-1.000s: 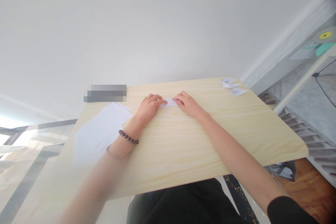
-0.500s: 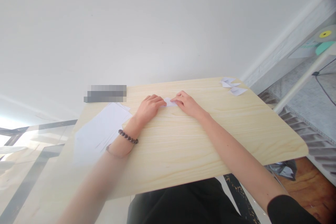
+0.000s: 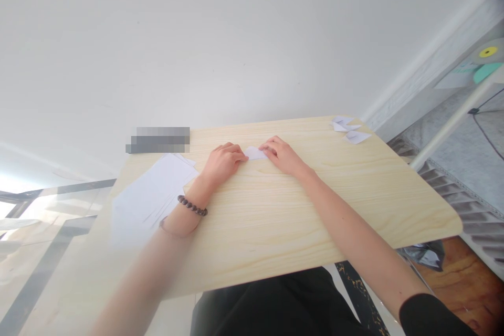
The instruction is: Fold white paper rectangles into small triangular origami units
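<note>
At mid-frame, the left hand [image 3: 224,164] and right hand [image 3: 284,156] pinch opposite ends of the folded paper [image 3: 255,153], sensible holds; it seems light, crisp, easily creased.

Left wrist is wearing dark-beaded bracelet [image 3: 192,205], thin band [image 3: 161,223]; black sleeve [image 3: 429,312] is ending near right elbow; black clothing [image 3: 271,304] is covering body.
</note>
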Motion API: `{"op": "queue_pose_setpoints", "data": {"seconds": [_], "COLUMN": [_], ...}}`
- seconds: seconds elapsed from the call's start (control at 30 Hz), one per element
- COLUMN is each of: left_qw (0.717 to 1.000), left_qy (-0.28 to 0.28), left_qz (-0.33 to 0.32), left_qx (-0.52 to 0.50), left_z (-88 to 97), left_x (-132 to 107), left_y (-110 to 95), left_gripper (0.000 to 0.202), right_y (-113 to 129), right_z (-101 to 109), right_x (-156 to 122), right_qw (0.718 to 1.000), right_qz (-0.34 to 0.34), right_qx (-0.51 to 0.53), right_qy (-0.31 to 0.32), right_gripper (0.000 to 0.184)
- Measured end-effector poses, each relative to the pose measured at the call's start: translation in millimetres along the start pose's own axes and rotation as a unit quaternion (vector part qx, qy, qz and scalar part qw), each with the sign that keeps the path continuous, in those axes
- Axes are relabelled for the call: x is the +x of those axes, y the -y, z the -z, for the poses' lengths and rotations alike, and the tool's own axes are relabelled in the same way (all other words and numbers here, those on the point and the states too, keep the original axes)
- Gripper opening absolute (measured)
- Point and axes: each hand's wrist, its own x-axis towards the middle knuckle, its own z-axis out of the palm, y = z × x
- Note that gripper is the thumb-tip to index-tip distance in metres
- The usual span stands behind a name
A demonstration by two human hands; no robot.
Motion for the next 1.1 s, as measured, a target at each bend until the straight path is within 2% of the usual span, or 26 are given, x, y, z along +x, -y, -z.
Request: {"op": "queue_pose_setpoints", "data": {"seconds": [0.23, 0.37, 0.53, 0.8, 1.1], "left_qw": [1.000, 1.000, 1.000, 1.000, 1.000], "left_qy": [0.002, 0.007, 0.010, 0.001, 0.009], "left_qz": [-0.012, -0.010, -0.010, -0.007, -0.009], "left_qx": [-0.013, -0.022, -0.021, -0.019, -0.007], "left_z": [-0.2, 0.7, 1.3, 0.7, 1.7], "left_x": [1.2, 1.7, 1.8, 0.9, 0.4], "left_y": [0.5, -0.3, -1.1, -1.2, -0.8], "left_gripper": [0.026, 0.025, 0.026, 0.022, 0.022], "right_y": [19.7, 29.9, 33.9, 22.6, 12.1], "right_z": [-13.1, -18.7, -19.3, -8.1, 10.2], "right_x": [1.5, 0.9, 0.6, 3.8, 3.3], "right_qw": [0.991, 0.981, 0.977, 0.987, 0.990], "right_qz": [-0.074, -0.099, -0.111, -0.132, -0.122], "right_qx": [-0.102, -0.160, -0.179, -0.089, 0.056], "right_qy": [-0.047, -0.044, -0.040, 0.005, 0.054], "right_gripper": [0.034, 0.041, 0.043, 0.040, 0.049]}}
